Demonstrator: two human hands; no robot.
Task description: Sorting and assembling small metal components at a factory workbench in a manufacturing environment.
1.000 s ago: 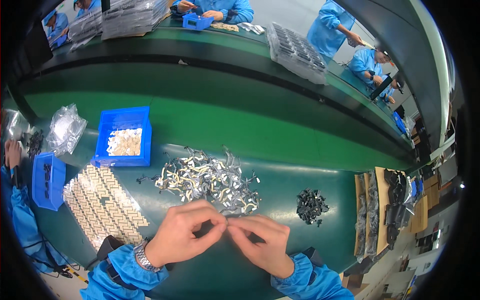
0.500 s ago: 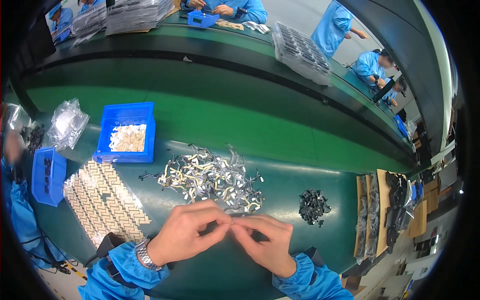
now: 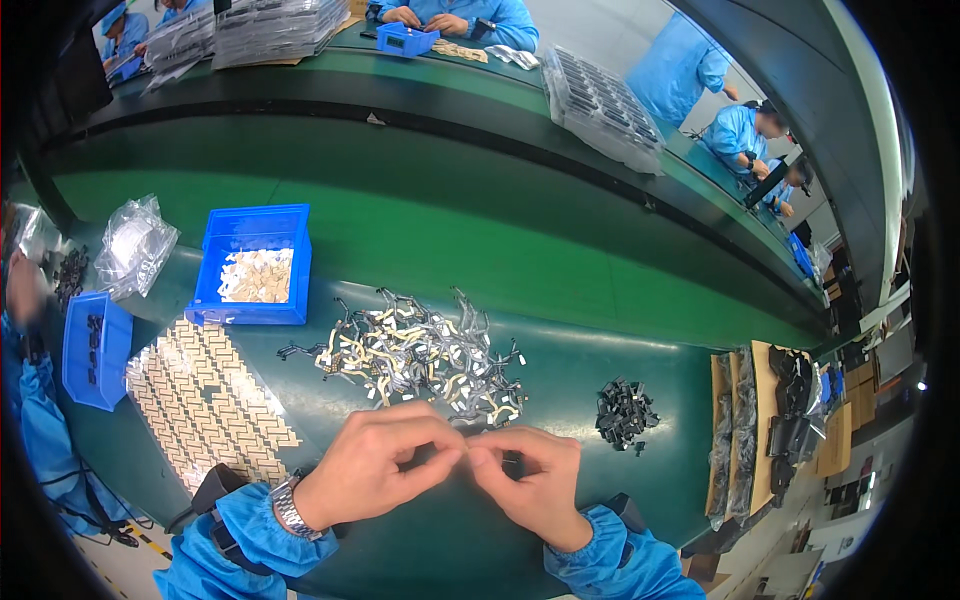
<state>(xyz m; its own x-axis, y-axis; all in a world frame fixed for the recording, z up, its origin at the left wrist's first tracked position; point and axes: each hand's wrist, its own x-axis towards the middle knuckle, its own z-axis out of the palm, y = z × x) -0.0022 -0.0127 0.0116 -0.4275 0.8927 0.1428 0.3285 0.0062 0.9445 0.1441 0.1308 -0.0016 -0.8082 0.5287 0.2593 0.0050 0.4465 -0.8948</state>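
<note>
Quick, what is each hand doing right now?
Left hand: fingers pinched shut at the fingertips; what they pinch is too small to tell.
Right hand: fingers curled, pinching against the left hand's tips; the thing is hidden.

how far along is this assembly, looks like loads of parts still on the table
Done: cannot tell which pile is finished work. In hand: the left hand and right hand pinch one small part between their fingertips. Left, as it looks: the tangled heap of metal strips, the small black pieces and the rows of tan parts lie untouched.
</note>
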